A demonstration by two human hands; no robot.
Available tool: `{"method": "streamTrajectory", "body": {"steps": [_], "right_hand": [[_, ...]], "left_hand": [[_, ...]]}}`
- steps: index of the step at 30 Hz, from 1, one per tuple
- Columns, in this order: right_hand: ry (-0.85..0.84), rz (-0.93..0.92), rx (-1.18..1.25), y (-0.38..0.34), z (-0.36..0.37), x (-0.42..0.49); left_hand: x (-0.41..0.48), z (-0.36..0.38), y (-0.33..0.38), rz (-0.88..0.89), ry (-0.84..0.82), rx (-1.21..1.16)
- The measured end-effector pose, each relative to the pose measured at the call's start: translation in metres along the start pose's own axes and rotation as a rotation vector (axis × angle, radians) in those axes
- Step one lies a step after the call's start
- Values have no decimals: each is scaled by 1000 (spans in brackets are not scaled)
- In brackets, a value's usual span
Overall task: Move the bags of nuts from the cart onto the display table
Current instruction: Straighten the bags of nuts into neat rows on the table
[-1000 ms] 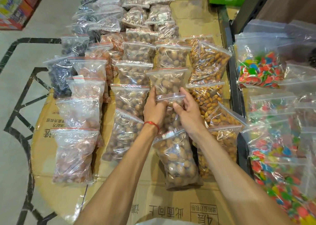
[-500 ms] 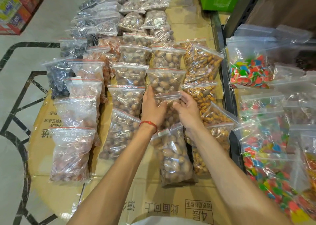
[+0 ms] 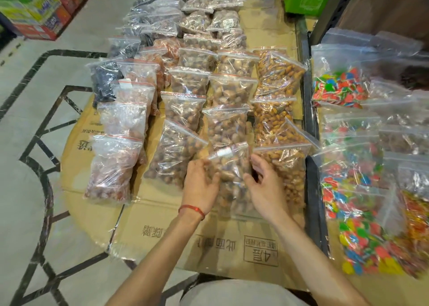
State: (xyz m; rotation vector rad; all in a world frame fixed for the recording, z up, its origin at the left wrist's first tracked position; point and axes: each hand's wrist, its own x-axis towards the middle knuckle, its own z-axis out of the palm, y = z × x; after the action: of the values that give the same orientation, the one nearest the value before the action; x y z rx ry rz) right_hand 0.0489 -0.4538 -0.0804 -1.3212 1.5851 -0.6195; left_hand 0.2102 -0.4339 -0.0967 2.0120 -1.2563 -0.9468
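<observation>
Placement seems the step in hand, a bag being settled at the near end of its column on the flattened brown cardboard sheets (image 3: 162,231) covering the display surface. Far toward nine o'clock lie clear zip-seal bags of pale reddish nuts (image 3: 113,168), then clear bags of small round brown nuts (image 3: 176,152). The left hand (image 3: 200,187) sits at the nine o'clock edge of the clear zip-seal bag of large brown nuts (image 3: 232,173), fingers bent against the plastic; blur hides whether they pinch it. The bag lies flat, plump and crinkled, its white-labelled seal pointing to twelve o'clock. The right hand (image 3: 267,189) waits at its three o'clock edge, fingers loose and spread, gripping nothing. The hands are apart, the bag between them. Just beside, at three o'clock, is a clear bag of orange-brown almonds (image 3: 285,166). Beyond a dark metal rail (image 3: 311,131) lie clear bags of multicoloured sweets (image 3: 348,180). Next, I judge, comes letting go and fetching another bag; no cart is clearly identifiable.
</observation>
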Motion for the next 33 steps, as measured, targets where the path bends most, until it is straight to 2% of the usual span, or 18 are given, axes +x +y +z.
{"method": "streamTrajectory", "body": {"steps": [4, 7, 11, 17, 20, 24, 29, 33], "right_hand": [[-12, 25, -82, 5, 8, -5], [-52, 85, -3, 6, 12, -3], [-55, 171, 149, 7, 15, -2], [-12, 147, 363, 7, 10, 7], [-61, 74, 300, 2, 15, 13], [-89, 62, 260, -6, 26, 27], [-97, 148, 353, -16, 33, 42], [-87, 197, 246, -20, 36, 59]], "left_hand": [[-4, 32, -26, -119, 15, -178], [2, 47, -30, -189, -2, -248], [-3, 39, -8, -126, 57, -259], [6, 28, -10, -132, 79, -353], [19, 34, -18, -200, 40, -416], [33, 39, -5, -200, 27, -405], [41, 44, 6, -188, 38, -385], [48, 44, 2, -146, 47, -363]]}}
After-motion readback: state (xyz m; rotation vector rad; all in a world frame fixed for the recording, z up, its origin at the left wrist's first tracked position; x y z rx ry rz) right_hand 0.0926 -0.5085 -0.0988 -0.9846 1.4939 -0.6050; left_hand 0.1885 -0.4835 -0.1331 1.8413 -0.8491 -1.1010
